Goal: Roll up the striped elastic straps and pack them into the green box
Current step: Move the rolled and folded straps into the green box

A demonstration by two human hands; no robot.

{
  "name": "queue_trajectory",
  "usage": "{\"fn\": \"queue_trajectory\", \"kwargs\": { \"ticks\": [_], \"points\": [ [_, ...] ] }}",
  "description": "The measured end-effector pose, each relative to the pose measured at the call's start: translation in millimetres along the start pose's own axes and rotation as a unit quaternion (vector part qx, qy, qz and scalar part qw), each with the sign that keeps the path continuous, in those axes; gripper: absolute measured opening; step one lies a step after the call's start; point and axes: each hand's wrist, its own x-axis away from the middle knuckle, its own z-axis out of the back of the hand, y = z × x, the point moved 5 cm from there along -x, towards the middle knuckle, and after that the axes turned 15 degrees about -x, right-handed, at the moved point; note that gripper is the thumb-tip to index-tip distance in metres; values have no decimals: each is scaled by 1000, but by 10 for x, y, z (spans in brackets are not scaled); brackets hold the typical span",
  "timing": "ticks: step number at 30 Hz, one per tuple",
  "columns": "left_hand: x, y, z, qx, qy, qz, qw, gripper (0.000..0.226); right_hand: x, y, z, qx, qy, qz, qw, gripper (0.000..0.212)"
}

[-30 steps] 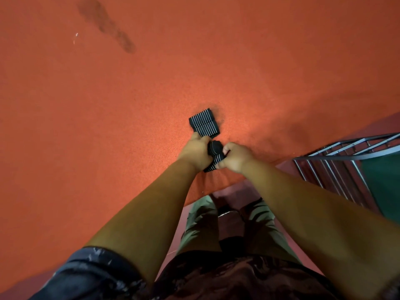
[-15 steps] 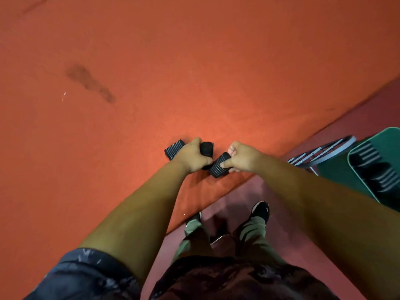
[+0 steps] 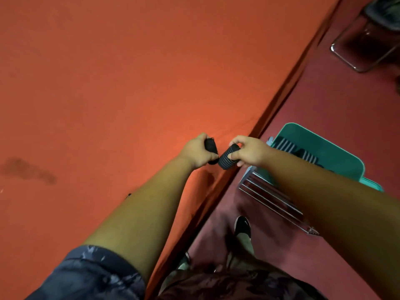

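My left hand (image 3: 199,151) grips a dark rolled strap (image 3: 210,146) over the edge of the orange table (image 3: 129,83). My right hand (image 3: 249,152) pinches a second rolled black strap with thin white stripes (image 3: 227,158), close beside the first one. The green box (image 3: 337,154) stands on the floor to the right, below the table edge, partly hidden by my right forearm. Several striped rolled straps (image 3: 303,153) lie inside it.
A metal wire rack (image 3: 270,198) lies on the dark red carpet beside the green box. A chair with a chrome frame (image 3: 365,50) stands at the top right. A dark stain (image 3: 28,169) marks the tablecloth at the left. My shoe (image 3: 242,227) is below.
Both hands have moved right towards the table edge with a roll in each. The loose striped end seen on the table a second ago is gone. The green box shows more fully.
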Motion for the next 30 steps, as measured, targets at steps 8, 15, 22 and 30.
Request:
{"fn": "queue_trajectory", "kwargs": {
  "ticks": [8, 15, 22, 30],
  "points": [
    [-381, 1274, -484, -40, -39, -83, 995, 41, 321, 636, 1132, -57, 105, -38, 992, 21],
    [-578, 2069, -1095, -76, -84, -129, 985, 41, 650, 1334, 1826, -113, 162, -92, 976, 25],
    [-740, 2551, -1586, -106, -120, -161, 974, 33, 833, 1859, 2236, -148, 206, -134, 958, 27],
    [-922, 2849, -2109, -133, -164, -171, 962, 35, 955, 2258, 2480, -115, 246, -168, 948, 21]
  ]
}}
